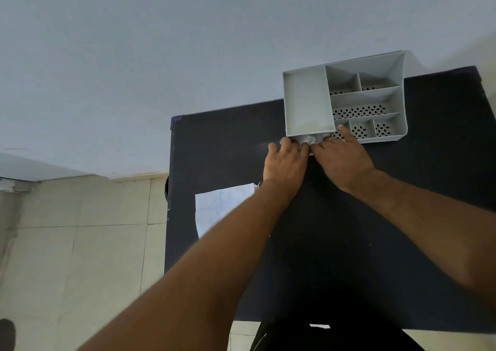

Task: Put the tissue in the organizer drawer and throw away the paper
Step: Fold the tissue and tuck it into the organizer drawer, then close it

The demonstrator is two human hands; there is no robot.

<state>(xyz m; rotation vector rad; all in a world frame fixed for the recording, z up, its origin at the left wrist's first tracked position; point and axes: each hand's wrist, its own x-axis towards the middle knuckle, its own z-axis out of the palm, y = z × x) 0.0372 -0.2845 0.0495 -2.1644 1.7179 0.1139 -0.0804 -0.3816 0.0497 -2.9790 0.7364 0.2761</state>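
Observation:
A grey plastic organizer point(367, 101) with several compartments stands at the far side of the dark table point(349, 243), against the wall. Just below its front edge lies the white tissue point(308, 138), at the drawer opening, mostly hidden. My left hand point(285, 162) and my right hand point(341, 160) meet over the tissue, fingertips pressing on it. My right index finger reaches onto the organizer's front rim. A white sheet of paper point(220, 208) with blue scribbles lies at the table's left edge, partly covered by my left forearm.
A pale wall rises behind the table. Beige tiled floor lies to the left. A dark round object point(166, 187) shows beside the table's left edge. A black chair back point(322, 337) sits at the near edge.

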